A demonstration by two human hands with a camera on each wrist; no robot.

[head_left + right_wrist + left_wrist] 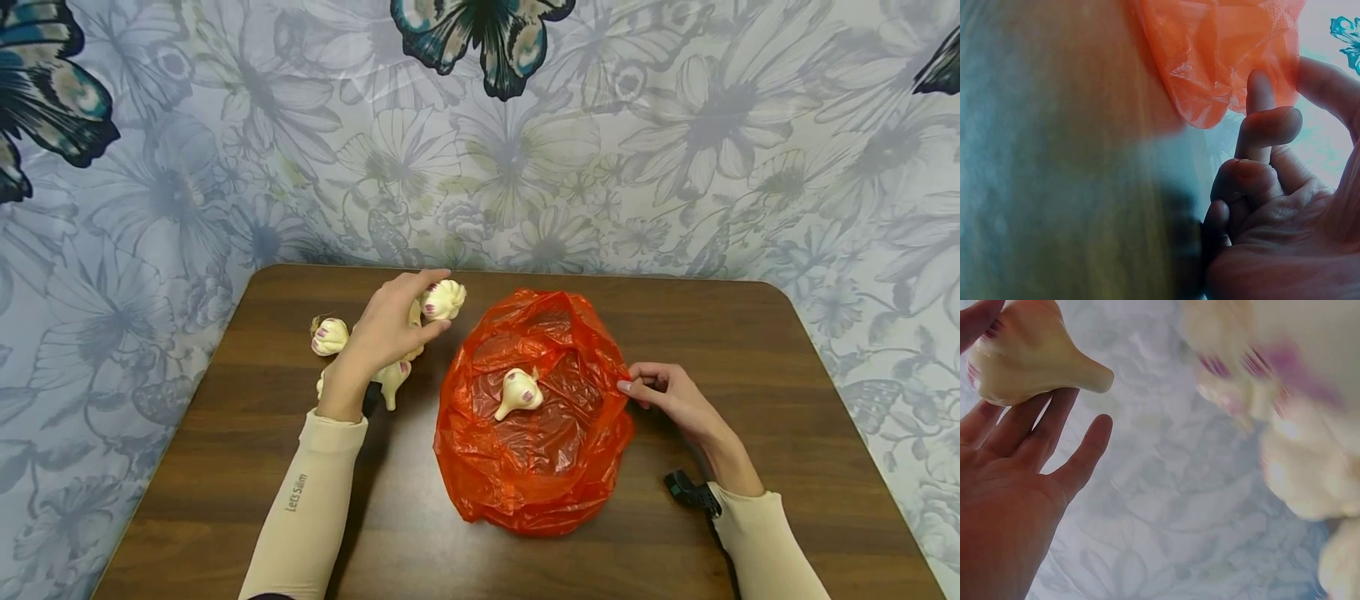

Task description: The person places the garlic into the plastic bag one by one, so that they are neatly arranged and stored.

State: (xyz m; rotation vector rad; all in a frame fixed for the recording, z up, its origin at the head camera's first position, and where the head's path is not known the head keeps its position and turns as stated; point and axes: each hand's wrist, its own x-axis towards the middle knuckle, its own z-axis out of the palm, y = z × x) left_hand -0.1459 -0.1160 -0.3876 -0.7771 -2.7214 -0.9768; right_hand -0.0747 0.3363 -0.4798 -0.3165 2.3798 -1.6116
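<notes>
My left hand (386, 327) grips a garlic bulb (445, 300) between thumb and fingertips, above the far left part of the table. In the left wrist view that garlic bulb (1029, 359) shows its pale skin, purple streaks and short stem, with fingers beneath it. A red plastic bag (480, 487) stands with its mouth wide open at the middle. Inside it lies one garlic bulb (520, 393). At the bag's right rim, my right hand (684, 406) pinches the thin plastic between thumb and index finger. Its other fingers curl inward in the right wrist view.
More garlic lies beside and under my left hand, including a bulb (329, 336) at the left and another (393, 381) below the palm, partly hidden. The brown wooden table (750, 333) ends at a wall (675, 167) with flower and butterfly patterns.
</notes>
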